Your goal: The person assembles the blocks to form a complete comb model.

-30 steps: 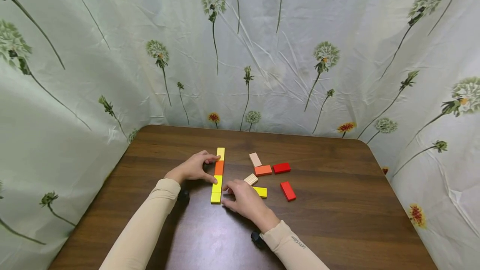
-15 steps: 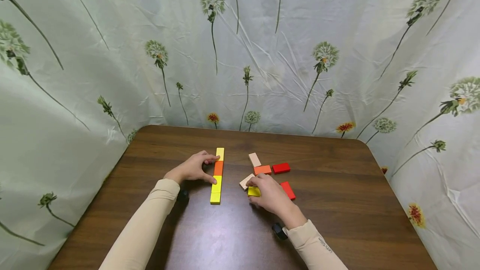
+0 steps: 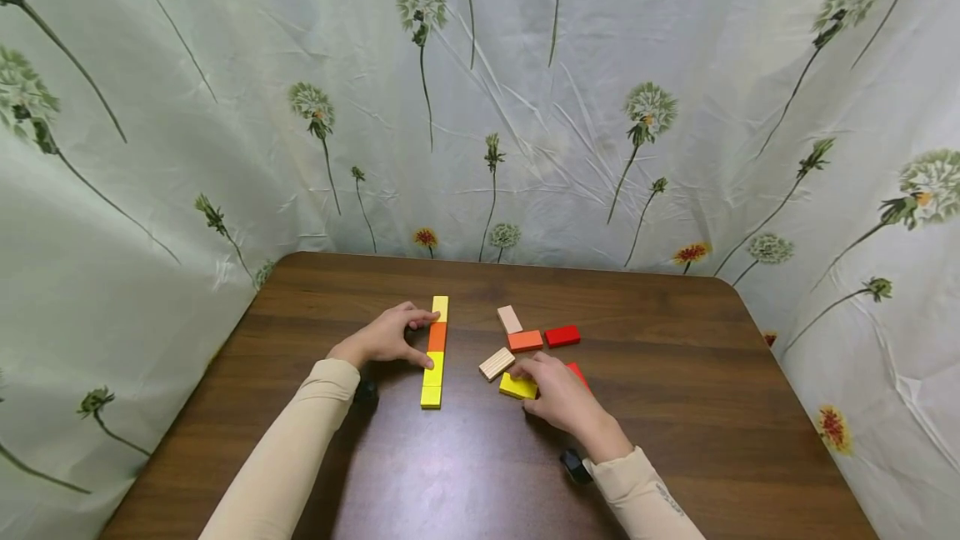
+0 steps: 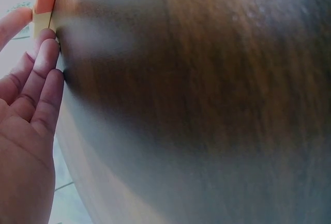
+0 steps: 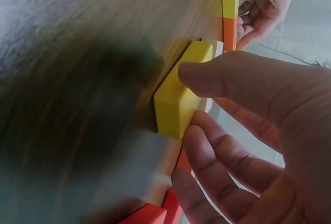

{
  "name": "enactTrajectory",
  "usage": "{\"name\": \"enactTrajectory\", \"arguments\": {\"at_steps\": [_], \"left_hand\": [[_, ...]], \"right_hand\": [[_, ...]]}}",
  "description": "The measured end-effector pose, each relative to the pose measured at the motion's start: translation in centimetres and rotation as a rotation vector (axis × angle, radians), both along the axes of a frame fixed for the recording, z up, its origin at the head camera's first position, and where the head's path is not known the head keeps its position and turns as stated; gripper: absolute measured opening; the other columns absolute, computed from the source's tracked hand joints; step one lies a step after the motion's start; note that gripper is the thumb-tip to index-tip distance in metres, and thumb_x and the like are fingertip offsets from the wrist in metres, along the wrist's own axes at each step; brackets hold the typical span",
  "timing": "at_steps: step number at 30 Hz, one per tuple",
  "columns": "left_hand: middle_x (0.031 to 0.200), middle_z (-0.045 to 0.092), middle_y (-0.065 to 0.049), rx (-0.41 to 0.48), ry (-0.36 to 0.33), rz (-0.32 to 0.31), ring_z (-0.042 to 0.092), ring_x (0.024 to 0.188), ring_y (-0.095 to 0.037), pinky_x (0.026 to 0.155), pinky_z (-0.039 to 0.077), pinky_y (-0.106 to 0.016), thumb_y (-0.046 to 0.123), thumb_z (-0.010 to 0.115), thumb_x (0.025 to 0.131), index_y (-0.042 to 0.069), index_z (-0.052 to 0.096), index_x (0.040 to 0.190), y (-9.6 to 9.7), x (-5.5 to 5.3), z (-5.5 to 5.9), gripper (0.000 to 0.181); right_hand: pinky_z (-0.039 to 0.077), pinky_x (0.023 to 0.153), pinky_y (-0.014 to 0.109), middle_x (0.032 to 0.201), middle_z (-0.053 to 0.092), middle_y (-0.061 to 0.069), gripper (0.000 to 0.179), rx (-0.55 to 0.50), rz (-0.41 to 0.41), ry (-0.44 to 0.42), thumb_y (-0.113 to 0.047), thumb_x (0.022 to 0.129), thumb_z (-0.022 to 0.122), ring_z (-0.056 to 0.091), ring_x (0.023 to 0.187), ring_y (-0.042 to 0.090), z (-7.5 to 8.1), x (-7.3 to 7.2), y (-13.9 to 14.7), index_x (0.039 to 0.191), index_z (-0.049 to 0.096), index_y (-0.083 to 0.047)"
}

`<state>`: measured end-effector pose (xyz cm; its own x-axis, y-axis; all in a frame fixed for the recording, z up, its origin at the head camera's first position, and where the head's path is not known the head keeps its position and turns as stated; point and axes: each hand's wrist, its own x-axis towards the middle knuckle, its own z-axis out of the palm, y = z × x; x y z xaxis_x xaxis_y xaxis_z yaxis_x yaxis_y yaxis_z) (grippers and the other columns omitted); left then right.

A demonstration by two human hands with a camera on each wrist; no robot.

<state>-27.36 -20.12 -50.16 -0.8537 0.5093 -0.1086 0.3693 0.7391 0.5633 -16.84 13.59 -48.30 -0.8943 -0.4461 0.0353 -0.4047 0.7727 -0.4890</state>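
Note:
A straight row of domino-like blocks lies on the table: a yellow block (image 3: 440, 304) at the far end, an orange block (image 3: 437, 337), then two more yellow ones nearer. Along its left side is my left hand (image 3: 386, 333), its thumb and forefinger spread and touching the row. In the left wrist view its other fingers (image 4: 47, 56) are fairly straight. To the right, my right hand (image 3: 558, 390) pinches a loose yellow block (image 3: 517, 386) near its right end; the thumb (image 5: 207, 76) lies against it in the right wrist view.
Beside the right hand lie a striped wood block (image 3: 497, 364), a pale block (image 3: 509, 319), an orange-red block (image 3: 525, 341) and a red block (image 3: 562, 336). Another red block (image 3: 577, 373) is partly hidden behind the hand. A flowered curtain (image 3: 480, 107) hangs behind the table.
My right hand has moved right, from beside the row to the loose yellow block, which is now turned slightly. The left hand has stayed at the row.

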Motion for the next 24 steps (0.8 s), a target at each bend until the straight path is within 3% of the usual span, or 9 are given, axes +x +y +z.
{"name": "enactTrajectory", "arguments": {"at_steps": [8, 17, 24], "left_hand": [[0.116, 0.059, -0.005, 0.002, -0.018, 0.01, 0.055, 0.108, -0.019, 0.103, 0.048, -0.044, 0.042, 0.1, 0.074, 0.015, 0.061, 0.154, 0.1, -0.1, 0.0, 0.093], [0.116, 0.059, -0.004, -0.001, -0.009, 0.013, 0.055, 0.108, -0.019, 0.102, 0.048, -0.044, 0.042, 0.1, 0.074, 0.015, 0.061, 0.154, -0.1, -0.1, 0.0, 0.093], [0.115, 0.059, -0.004, 0.0, -0.002, 0.005, 0.054, 0.106, -0.018, 0.102, 0.048, -0.044, 0.043, 0.1, 0.073, 0.015, 0.061, 0.154, -0.1, -0.1, -0.1, 0.094]], "right_hand": [[0.053, 0.073, 0.025, 0.092, 0.065, 0.006, 0.038, -0.085, 0.028, -0.096, -0.005, 0.08, 0.092, 0.062, 0.082, 0.017, 0.1, 0.1, 1.1, 0.114, 0.074, -0.001], [0.049, 0.067, 0.021, 0.087, 0.062, 0.008, 0.067, -0.178, 0.112, -0.326, -0.005, 0.077, 0.095, 0.057, 0.07, 0.006, 0.7, 0.7, 2.9, 0.135, 0.063, 0.003], [0.051, 0.067, 0.02, 0.087, 0.061, 0.008, 0.076, -0.214, 0.12, -0.34, 0.008, 0.076, 0.088, 0.057, 0.071, 0.004, 0.2, 0.8, 3.3, 0.145, 0.057, 0.003]]}}
